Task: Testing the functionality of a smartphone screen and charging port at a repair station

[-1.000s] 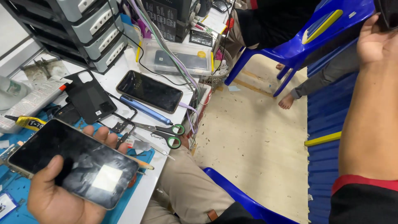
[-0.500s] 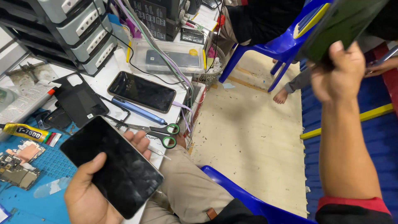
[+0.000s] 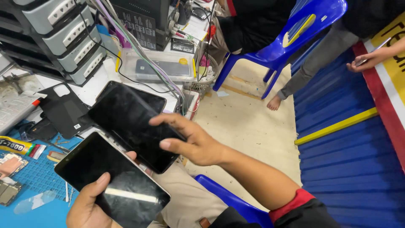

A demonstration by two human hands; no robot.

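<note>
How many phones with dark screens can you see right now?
3: one phone in the left hand at, one in the right hand at, and one flat on the table, mostly hidden behind it. Others may be hidden.

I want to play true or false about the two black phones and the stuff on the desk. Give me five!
1. The left hand holds a dark glass phone with a pale rim. True.
2. The right hand is empty. False: it holds a second black flat phone.
3. A clear plastic box sits on the white desk. True.
4. The plastic chair by the desk is red. False: it is blue.
5. The mat under the small parts is blue. True.
</note>
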